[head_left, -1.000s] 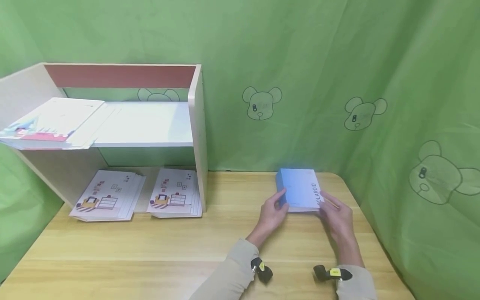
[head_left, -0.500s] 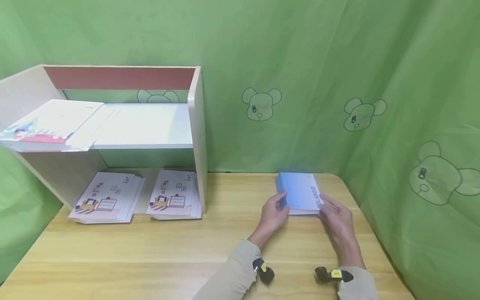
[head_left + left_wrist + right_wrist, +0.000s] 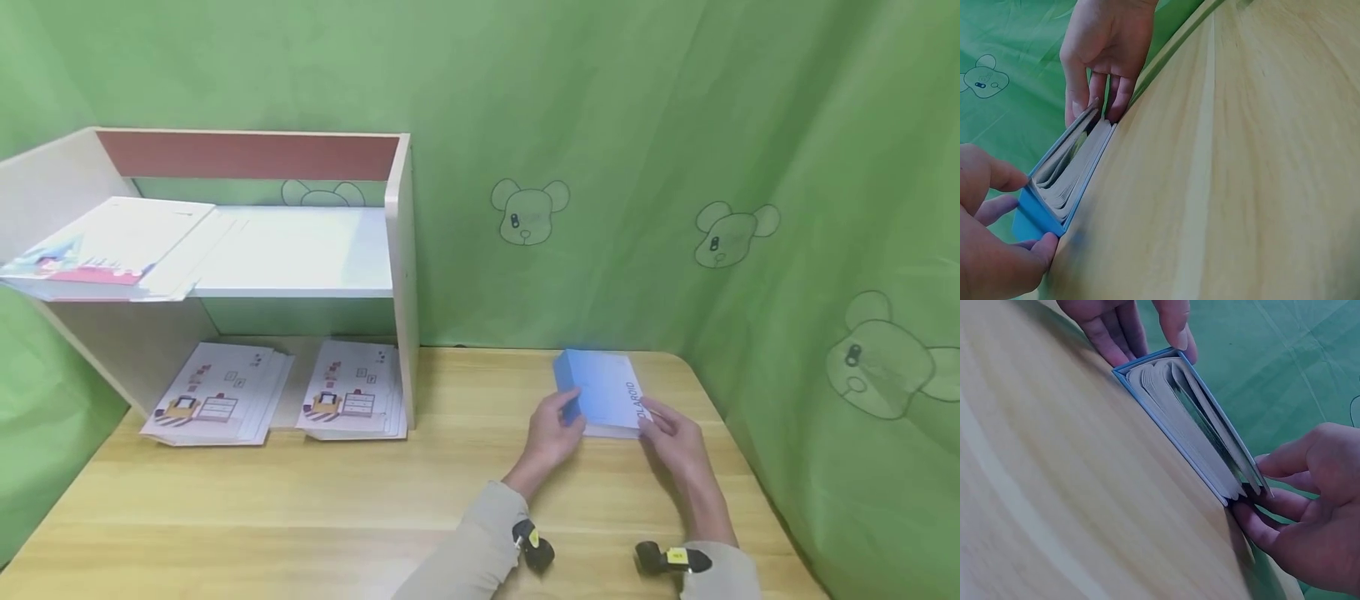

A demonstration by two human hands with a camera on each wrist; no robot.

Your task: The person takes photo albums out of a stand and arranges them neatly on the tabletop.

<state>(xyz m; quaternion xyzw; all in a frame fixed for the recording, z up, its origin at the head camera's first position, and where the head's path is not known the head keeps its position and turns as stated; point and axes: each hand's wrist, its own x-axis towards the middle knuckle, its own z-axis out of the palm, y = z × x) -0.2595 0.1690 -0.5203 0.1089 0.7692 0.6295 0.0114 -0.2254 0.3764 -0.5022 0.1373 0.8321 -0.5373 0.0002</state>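
While a stack of white sheets with pink and blue print (image 3: 142, 237) lay on the upper board of a pale two-tier wooden shelf (image 3: 405, 267), two white card stacks printed with yellow armchairs (image 3: 213, 392) (image 3: 351, 387) lay beneath it. Well to their right, the person's left hand (image 3: 551, 433) pinched the spine of a blue-and-white, hard-covered block album (image 3: 603, 392), which lay flat near the back right of the light wooden table (image 3: 322, 492). Album between both hands, spine facing left, page edge facing right — neither hand was nearer, as both touched it. Which side was longer could not be told. The right hand (image 3: 678, 442) gripped the page edge — thumb and fingers curled around the slightly parted covers.
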